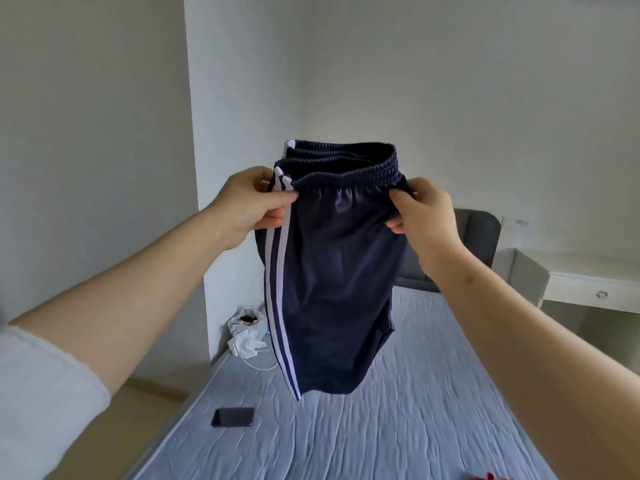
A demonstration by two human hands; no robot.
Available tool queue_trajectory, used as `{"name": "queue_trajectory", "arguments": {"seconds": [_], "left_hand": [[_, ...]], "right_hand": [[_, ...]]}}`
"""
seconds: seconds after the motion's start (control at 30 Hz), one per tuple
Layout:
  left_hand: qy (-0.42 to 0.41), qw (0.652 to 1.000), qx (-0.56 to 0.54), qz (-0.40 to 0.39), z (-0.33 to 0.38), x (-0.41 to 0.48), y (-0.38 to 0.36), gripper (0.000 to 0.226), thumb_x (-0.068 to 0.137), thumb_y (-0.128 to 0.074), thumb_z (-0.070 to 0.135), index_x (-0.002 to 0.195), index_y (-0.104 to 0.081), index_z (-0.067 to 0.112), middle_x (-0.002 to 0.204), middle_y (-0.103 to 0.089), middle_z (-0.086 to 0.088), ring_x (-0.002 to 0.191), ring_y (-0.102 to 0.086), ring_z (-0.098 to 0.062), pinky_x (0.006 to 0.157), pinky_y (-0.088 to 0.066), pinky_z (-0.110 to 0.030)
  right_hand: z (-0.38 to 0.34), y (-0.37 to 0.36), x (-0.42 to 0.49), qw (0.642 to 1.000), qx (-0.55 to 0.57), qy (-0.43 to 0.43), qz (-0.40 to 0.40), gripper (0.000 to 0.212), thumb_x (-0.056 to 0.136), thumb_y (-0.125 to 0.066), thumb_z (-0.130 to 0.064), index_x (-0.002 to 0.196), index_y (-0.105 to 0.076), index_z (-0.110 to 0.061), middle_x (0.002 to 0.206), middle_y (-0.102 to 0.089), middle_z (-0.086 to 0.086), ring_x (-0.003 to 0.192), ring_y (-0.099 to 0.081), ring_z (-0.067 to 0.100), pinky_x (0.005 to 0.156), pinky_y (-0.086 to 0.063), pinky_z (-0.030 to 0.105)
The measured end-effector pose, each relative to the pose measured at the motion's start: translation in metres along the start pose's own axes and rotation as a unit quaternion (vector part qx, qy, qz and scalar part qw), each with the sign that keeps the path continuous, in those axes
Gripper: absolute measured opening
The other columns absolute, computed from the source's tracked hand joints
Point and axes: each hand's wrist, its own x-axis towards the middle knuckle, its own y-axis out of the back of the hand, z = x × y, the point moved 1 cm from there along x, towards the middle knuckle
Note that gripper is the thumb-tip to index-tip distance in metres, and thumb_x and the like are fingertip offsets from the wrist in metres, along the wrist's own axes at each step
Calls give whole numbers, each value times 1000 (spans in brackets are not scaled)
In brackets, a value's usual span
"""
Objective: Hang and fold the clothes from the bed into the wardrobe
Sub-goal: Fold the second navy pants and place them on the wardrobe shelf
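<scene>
**Desk:** What do you count, nearest first?

**Operator:** On my screen there is one white sleeve on the left arm. One scrap of red cloth shows at the bottom edge. One dark phone lies flat on the bed, near its left side.

**Desk:** And the garment?

**Operator:** I see one pair of navy shorts, held in the air above the bed with the waistband up and the hem clear of the mattress. Two white stripes run down its left edge. The left hand pinches the striped side under the waistband, fingers clenched on cloth. The right hand grasps the opposite end.

**Desk:** Anything blocked?

**Operator:** The shorts hide most of the grey headboard. By the bed's far left corner, one white plastic bag sits against the wall, with a white cable just beside it. At far right is one white surface with one drawer knob.
</scene>
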Motion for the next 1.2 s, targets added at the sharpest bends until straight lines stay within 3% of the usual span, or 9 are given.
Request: {"name": "queue_trajectory", "arguments": {"seconds": [0.1, 0.23, 0.43, 0.57, 0.73, 0.97, 1.07, 1.2], "left_hand": [[32, 999, 29, -23, -33, -33, -2, 20, 80, -70, 8, 77, -55, 20, 44, -53, 15, 41, -51, 2, 43, -44, -14], [110, 992, 48, -43, -94, -85, -12, 18, 78, -73, 9, 79, -58, 19, 45, -55, 15, 42, -52, 1, 43, -45, -15], [240, 966, 68, -70, -191, -169, -33, 19, 77, -73, 6, 75, -59, 19, 47, -53, 13, 37, -46, 1, 37, -34, -13], [318, 942, 79, -77, -246, -212, -49, 16, 78, -72, 9, 84, -63, 21, 79, -65, 5, 68, -57, -1, 44, -42, -13], [399, 906, 112, -88, -315, -268, -66, 14, 78, -72, 13, 84, -62, 21, 84, -67, 3, 77, -58, -11, 57, -39, -24], [446, 875, 151, -113, -400, -280, -78, 11, 81, -69, 22, 78, -60, 25, 63, -56, 11, 55, -51, -5, 49, -38, -19], [466, 868, 132, -104, -436, -257, -82, 11, 82, -68, 19, 79, -58, 21, 55, -49, 7, 43, -46, -7, 42, -39, -19], [462, 874, 127, -76, -477, -203, -92, 10, 84, -67, 18, 88, -58, 17, 62, -56, 3, 37, -52, -1, 43, -47, -19]], "right_hand": [[29, 2, -36, 999, -6, -39, -11, 20, 88, -52, -19, 70, -55, -28, 60, -55, -9, 50, -53, 5, 59, -47, 25], [84, 1, -91, 991, -29, -123, -50, 19, 88, -53, -18, 70, -54, -23, 65, -54, -5, 64, -48, 15, 65, -42, 31], [177, 1, -185, 954, -61, -270, -112, 16, 88, -52, -17, 73, -56, -20, 68, -54, -1, 65, -46, 18, 64, -39, 31], [230, 2, -239, 922, -83, -347, -149, 18, 89, -53, -16, 73, -54, -25, 69, -56, -1, 62, -47, 17, 61, -39, 28], [292, 4, -306, 875, -112, -436, -178, 19, 87, -53, -16, 71, -54, -26, 64, -56, -3, 62, -48, 18, 61, -39, 29], [362, -16, -334, 837, -156, -474, -222, 16, 88, -51, -21, 74, -55, -28, 69, -59, -5, 62, -54, 18, 71, -53, 39], [392, -39, -321, 835, -168, -475, -221, 17, 88, -49, -21, 73, -53, -26, 66, -58, -2, 58, -52, 19, 69, -54, 42], [432, -77, -278, 853, -162, -464, -177, 15, 91, -46, -18, 76, -49, -21, 72, -58, 2, 58, -60, 24, 66, -52, 40]]}}
